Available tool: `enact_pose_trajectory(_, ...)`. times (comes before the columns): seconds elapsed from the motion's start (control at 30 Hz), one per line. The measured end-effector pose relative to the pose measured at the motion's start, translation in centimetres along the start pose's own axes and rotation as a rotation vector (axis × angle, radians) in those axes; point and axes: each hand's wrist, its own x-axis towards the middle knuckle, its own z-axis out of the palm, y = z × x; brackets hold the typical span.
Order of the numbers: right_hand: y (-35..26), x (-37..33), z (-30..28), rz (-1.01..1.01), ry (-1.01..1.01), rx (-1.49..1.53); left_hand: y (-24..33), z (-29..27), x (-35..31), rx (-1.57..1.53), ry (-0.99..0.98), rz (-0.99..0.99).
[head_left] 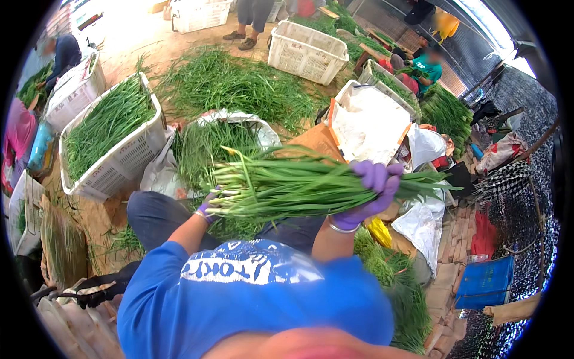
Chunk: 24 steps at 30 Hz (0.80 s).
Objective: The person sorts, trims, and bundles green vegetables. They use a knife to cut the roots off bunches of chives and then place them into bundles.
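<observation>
A thick bunch of garlic chives [293, 185] lies level in front of me, pale root ends to the left and green tips to the right. My right hand [376, 191], in a purple glove, is wrapped round its leafy part. At the root ends is my left hand [208, 207], also gloved in purple; it touches the bunch, whose stems hide most of its fingers. Beyond the bunch, more loose greens [200, 149] fill an opened white sack [263, 128] by my knees.
A white crate [113, 170] full of greens stands on the left, another crate [308, 54] farther off. Loose greens [239, 87] cover the ground ahead. A white-topped box [368, 122] stands right of the sack. Several other people are around, one in a green shirt [427, 69].
</observation>
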Motion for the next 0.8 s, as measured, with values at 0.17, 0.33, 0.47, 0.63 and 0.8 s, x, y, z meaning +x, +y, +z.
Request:
enact_pose_trajectory(0.17,2.0,-0.9,-6.2,0.101,0.256,-0.021,6.6,13.8,-7.6,-0.482,-0.367,-0.003)
enact_pose_trajectory(0.33,1.2,-3.7,-15.9,0.726,0.607,-0.536,11.2,13.5,-11.0,-0.605,-0.445,0.171)
enact_pose_trajectory(0.47,0.4,-5.9,-16.1,0.869,0.602,-0.478,10.5,10.5,-11.0,-0.677,-0.591,0.225)
enact_pose_trajectory(0.63,0.6,-6.7,-17.5,0.896,0.581,-0.663,8.4,9.8,-10.9,-0.512,-0.310,0.142)
enact_pose_trajectory(0.8,1.4,-4.8,-13.7,0.703,0.527,-0.531,5.8,9.4,-10.6,-0.332,-0.285,0.122)
